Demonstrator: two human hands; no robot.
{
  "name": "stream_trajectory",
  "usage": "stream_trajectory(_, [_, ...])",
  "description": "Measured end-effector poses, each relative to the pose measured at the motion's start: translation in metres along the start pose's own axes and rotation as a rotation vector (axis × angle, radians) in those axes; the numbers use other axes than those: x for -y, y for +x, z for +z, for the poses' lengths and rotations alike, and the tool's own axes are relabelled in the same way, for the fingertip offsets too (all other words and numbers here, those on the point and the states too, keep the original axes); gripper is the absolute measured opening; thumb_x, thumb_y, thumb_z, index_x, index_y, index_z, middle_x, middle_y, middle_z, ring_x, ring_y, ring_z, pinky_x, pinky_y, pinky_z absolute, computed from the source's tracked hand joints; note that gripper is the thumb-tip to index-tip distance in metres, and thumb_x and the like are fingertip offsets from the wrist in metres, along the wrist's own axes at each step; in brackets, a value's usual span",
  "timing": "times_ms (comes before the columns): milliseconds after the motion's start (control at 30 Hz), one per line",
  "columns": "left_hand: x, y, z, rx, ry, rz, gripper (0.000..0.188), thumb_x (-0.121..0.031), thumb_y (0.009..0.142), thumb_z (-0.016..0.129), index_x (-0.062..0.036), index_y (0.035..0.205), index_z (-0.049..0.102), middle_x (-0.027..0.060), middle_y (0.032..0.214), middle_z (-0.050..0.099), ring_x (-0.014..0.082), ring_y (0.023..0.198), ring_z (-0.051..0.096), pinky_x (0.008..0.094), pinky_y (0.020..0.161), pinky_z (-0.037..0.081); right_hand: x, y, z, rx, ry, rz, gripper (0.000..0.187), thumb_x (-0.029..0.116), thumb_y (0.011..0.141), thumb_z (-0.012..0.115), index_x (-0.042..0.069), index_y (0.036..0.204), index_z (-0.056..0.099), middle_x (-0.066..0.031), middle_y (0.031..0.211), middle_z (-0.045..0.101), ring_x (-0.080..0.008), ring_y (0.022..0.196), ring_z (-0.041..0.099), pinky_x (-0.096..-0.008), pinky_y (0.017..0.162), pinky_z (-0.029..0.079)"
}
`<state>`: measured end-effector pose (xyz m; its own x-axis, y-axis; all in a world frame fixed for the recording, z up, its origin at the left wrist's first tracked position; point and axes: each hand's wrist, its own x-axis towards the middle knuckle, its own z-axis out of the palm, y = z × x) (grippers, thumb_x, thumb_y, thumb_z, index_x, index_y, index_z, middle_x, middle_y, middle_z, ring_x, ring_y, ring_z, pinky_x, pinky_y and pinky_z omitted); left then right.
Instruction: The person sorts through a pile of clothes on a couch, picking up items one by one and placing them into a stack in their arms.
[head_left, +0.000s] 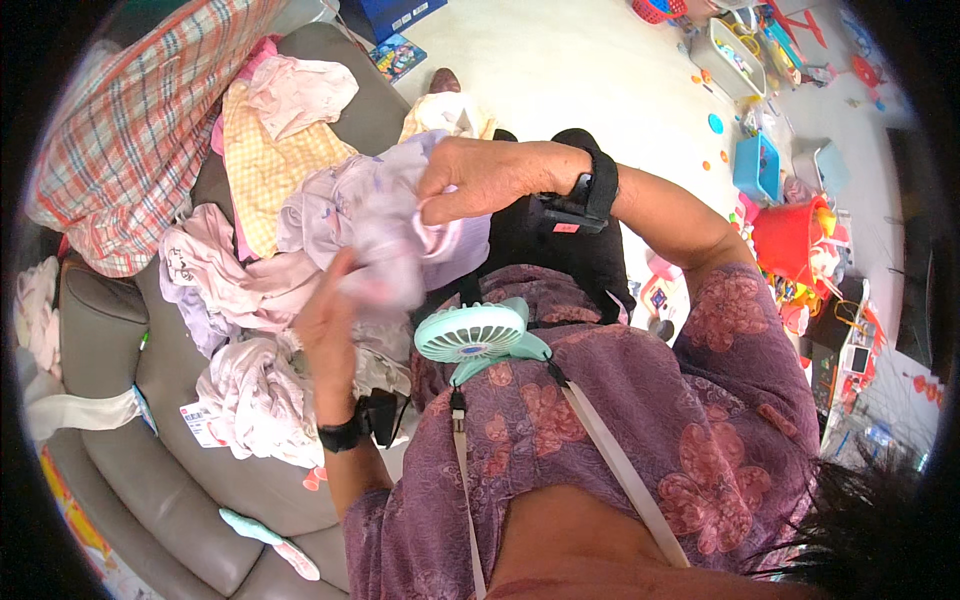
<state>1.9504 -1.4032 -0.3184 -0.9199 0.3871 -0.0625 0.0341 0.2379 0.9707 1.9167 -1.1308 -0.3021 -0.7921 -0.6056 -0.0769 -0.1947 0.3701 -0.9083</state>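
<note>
A lavender garment [365, 200] with a pale pattern hangs in front of me, its near part blurred by motion. Closed fingers of my right hand [475, 178] grip it near a pink-and-white edge. My left hand [328, 318] is beside the garment's lower left part; its fingers are smeared, so I cannot tell whether they hold cloth. Left of the hands lie a pale pink garment [225, 265] and a yellow checked garment [262, 165]. A whitish clothing pile [260, 390] rests on the sofa near my left wrist.
The grey sofa [185, 480] carries a plaid cloth [130, 150] and a small mint-and-pink item [270, 542]. A mint fan [472, 333] hangs at my chest. On the floor to the right stand a red bucket [785, 242], a blue bin [757, 168] and scattered toys.
</note>
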Motion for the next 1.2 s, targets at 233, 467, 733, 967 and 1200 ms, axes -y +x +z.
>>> stream_trajectory(233, [0.034,0.123,-0.02,-0.192,0.035,0.008,0.038,-0.012,0.08,0.06,0.0044,0.113,0.054,0.0156,0.113,0.056,0.0212,0.105,0.052,0.0297,0.091,0.038,-0.04,-0.025,-0.003,0.053,0.031,0.304,0.033,0.025,0.077,0.061,-0.003,0.094,0.061,-0.0089,0.081,0.063,-0.0139,0.075,0.058,-0.025,0.066,0.046])
stream_trajectory(467, [0.125,0.223,-0.038,-0.251,0.631,0.09,0.052,-0.023,0.069,0.067,-0.0192,0.119,0.054,0.026,0.131,0.031,0.0408,0.115,0.037,0.0411,0.097,0.031,-0.051,-0.028,0.003,-0.078,0.241,0.219,0.05,0.017,0.072,0.066,-0.004,0.114,0.052,-0.0107,0.102,0.057,-0.0172,0.093,0.054,-0.0267,0.077,0.045])
stream_trajectory(733, [0.157,0.25,-0.04,-0.207,1.109,0.248,0.053,-0.03,0.07,0.061,-0.0155,0.121,0.051,0.0239,0.127,0.036,0.0422,0.111,0.038,0.0447,0.094,0.032,-0.058,-0.029,0.004,-0.101,0.287,0.182,0.048,0.017,0.069,0.066,-0.003,0.111,0.054,-0.0129,0.089,0.062,-0.017,0.081,0.058,-0.0269,0.075,0.046])
stream_trajectory(967, [0.086,0.199,-0.016,-0.35,0.728,0.461,0.044,-0.018,0.074,0.062,-0.0055,0.116,0.055,0.0185,0.129,0.04,0.0325,0.112,0.04,0.0381,0.095,0.034,-0.052,-0.016,0.01,-0.062,-0.192,0.229,0.035,0.015,0.069,0.058,0.002,0.102,0.06,-0.0194,0.075,0.061,-0.0321,0.072,0.058,-0.0373,0.068,0.045])
stream_trajectory(1200, [0.013,0.096,0.019,0.169,0.273,0.45,0.05,-0.017,0.07,0.068,-0.0025,0.116,0.054,0.0176,0.127,0.043,0.0286,0.117,0.043,0.036,0.095,0.035,-0.032,0.01,0.023,-0.068,0.212,0.129,0.023,0.009,0.076,0.06,-0.002,0.095,0.063,-0.0134,0.083,0.065,-0.0183,0.074,0.06,-0.0266,0.068,0.046])
